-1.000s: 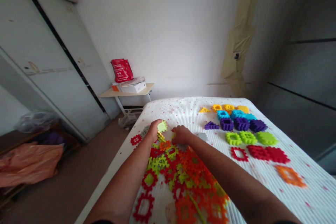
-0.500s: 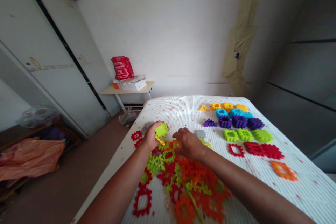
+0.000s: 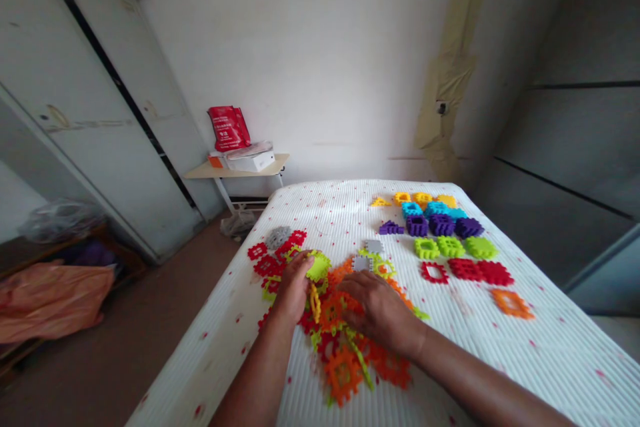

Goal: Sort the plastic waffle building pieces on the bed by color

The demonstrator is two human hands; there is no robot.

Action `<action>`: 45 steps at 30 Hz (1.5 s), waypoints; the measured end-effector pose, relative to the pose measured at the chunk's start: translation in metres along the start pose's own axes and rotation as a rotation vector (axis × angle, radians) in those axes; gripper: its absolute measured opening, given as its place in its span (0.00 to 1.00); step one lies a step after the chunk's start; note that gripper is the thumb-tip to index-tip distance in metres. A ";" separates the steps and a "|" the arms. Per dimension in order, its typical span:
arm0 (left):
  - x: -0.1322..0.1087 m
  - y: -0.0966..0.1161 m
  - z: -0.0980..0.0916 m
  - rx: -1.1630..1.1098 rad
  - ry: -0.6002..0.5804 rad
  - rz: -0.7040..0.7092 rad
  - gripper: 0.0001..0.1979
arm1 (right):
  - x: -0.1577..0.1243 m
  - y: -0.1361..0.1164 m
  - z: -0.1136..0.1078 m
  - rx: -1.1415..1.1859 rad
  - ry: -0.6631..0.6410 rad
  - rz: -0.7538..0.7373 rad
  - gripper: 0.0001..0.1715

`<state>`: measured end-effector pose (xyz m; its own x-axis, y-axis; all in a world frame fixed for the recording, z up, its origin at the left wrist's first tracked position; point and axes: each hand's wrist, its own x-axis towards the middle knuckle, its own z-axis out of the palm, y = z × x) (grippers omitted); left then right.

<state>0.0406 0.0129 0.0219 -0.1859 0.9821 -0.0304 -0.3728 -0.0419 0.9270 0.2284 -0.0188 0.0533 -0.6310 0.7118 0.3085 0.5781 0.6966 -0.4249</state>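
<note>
Already, colour-sorted tile rows [image 3: 453, 247] are laid out, while a lime tile [image 3: 319, 265] is pinched by the left hand [image 3: 294, 288] and the mixed heap [image 3: 345, 367] is touched by the spread right hand [image 3: 383, 313].

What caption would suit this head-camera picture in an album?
Left hand holds a green piece while the right hand rests on a pile of toy pieces on a bed.
</note>
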 end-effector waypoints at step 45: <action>-0.032 -0.017 0.021 0.116 -0.063 0.068 0.23 | -0.015 0.035 0.012 0.733 0.374 0.296 0.27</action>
<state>0.0724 -0.0141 0.0149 -0.1481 0.9875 0.0538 -0.2535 -0.0905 0.9631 0.2519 -0.0059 0.0232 -0.2224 0.9267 0.3028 0.1317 0.3363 -0.9325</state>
